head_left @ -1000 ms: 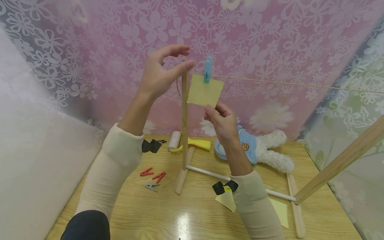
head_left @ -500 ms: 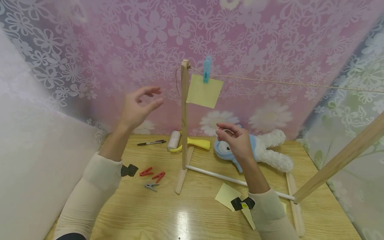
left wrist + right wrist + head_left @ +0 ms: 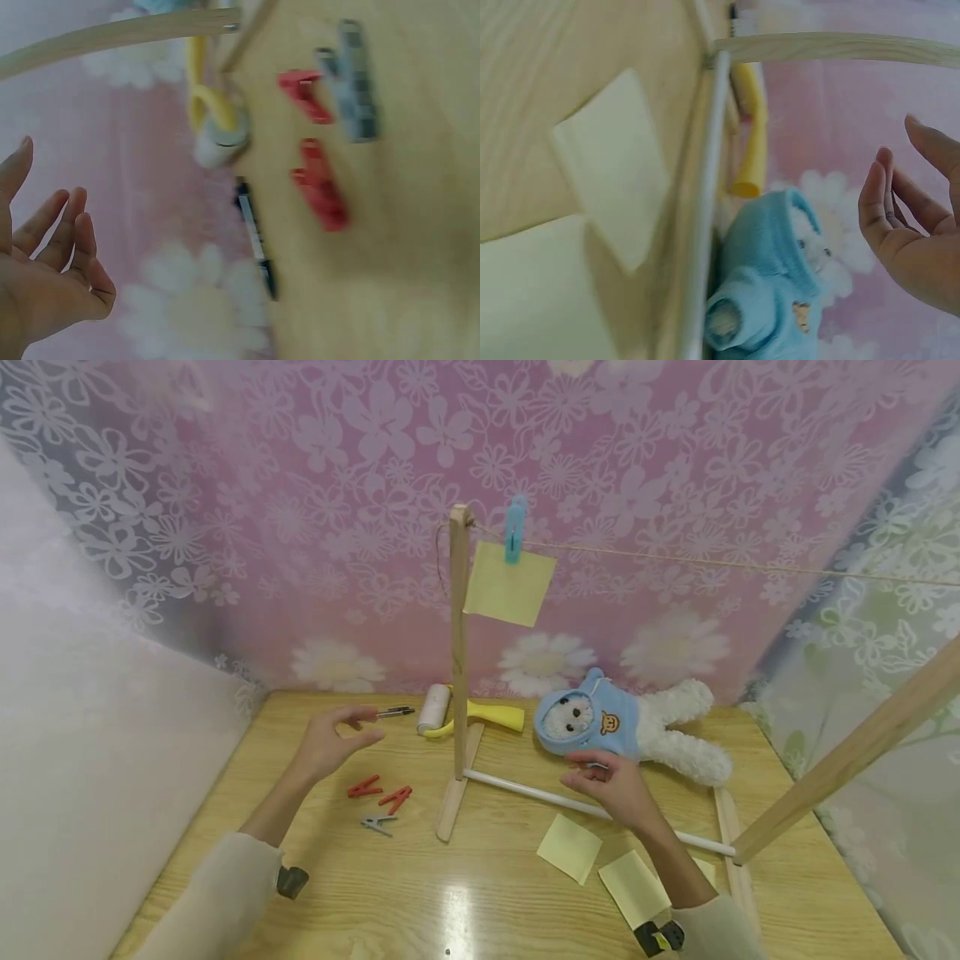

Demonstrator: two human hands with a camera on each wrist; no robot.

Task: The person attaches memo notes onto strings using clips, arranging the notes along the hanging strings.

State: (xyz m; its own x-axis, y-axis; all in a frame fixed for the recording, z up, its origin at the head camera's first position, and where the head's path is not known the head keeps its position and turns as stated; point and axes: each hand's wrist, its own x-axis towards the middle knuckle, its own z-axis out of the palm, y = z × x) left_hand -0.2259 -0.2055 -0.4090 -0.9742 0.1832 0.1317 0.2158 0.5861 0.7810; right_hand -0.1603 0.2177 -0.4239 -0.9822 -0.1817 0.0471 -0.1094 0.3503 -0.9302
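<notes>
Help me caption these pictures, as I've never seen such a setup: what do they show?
There is no machine, just a person's two bare hands. The wide picture comes from a camera on the head; the other two from cameras on each wrist. The left hand and right hand hold nothing. A light-blue plastic clothespin clips a square yellow paper note to a thin beige string running from an upright wooden post. On the wood-grain table lie two red clothespins, a grey clothespin, a slim dark pen, a white roller with a yellow handle, more yellow paper notes and a white plush toy in a blue hooded top.
</notes>
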